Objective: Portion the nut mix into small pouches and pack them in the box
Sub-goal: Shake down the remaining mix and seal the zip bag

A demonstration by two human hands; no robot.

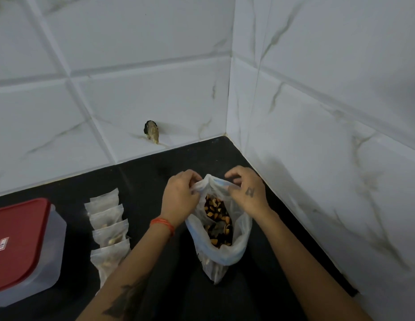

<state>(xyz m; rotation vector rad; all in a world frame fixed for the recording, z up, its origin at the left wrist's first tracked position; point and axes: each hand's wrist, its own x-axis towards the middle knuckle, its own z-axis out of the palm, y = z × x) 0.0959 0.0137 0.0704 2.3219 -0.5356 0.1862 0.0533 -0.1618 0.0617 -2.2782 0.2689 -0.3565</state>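
Overhead, black counter (144, 181), white-tiled wall (155, 77) corner.

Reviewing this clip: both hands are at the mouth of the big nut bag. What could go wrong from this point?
1. The thin translucent plastic bag of nut mix stands unsupported on the black countertop; the left hand and right hand grip only its rim, so it could slump and spill nuts.
2. The small clear zip pouches lie in an overlapping row under the left forearm, which could knock them.
3. The lidded red-topped plastic box needs opening before packing.
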